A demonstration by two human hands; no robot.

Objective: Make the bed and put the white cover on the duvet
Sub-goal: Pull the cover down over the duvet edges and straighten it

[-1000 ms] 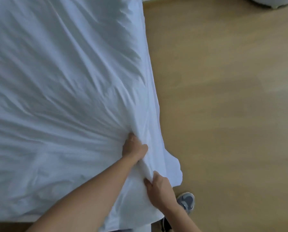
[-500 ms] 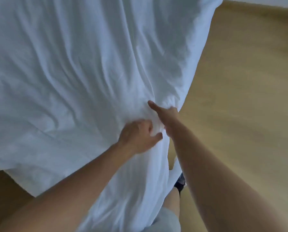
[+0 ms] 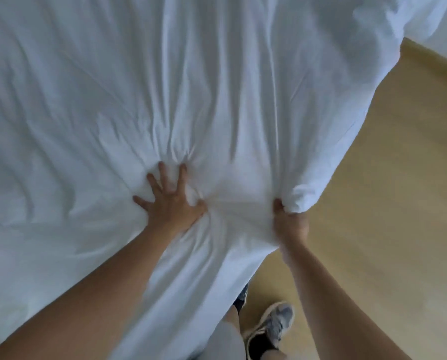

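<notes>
On cover (image 3: 217,87), left hand (image 3: 171,203); at its right edge, right hand (image 3: 291,224); shoe (image 3: 271,326) on floor (image 3: 386,229) beside.

White cover (image 3: 217,87) spreading wide and rumpled, being pressed at one spot and gripped at its near right edge.

The plain white fabric is lying broad and mostly flat, filling the view from the left side to the upper right, with long soft creases running across it. Folds are fanning out from where the left hand (image 3: 171,203) is pressing down on it with fingers spread. Just to the right, a puffy rounded bulge of its edge is bunching where the right hand (image 3: 291,224) is gripping it. Its right border is running diagonally above the wooden floor (image 3: 386,203).
</notes>
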